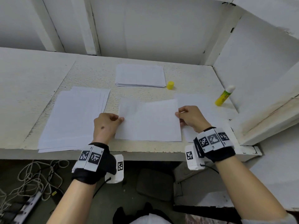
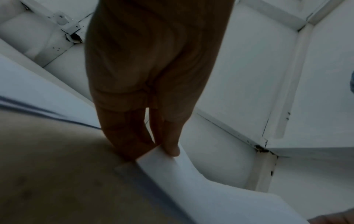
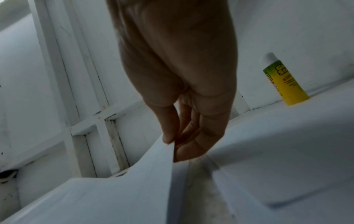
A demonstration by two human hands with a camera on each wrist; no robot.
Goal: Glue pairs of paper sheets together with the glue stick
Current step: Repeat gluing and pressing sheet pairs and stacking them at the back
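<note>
Left hand (image 1: 106,125) pinching the left edge, right hand (image 1: 191,118) pinching the right edge, of a white paper sheet (image 1: 150,122) held at the middle of the near table (image 1: 97,73) edge, its far portion lifted off the surface in both wrist views. Uncapped glue stick (image 1: 224,96) leaning against the right-hand wall, well apart from the sheet; yellow cap (image 1: 170,85) upright just beside the far paper stack (image 1: 140,75). Second paper stack (image 1: 71,120) flat at left, single sheet (image 1: 195,101) flat under the right hand.
</note>
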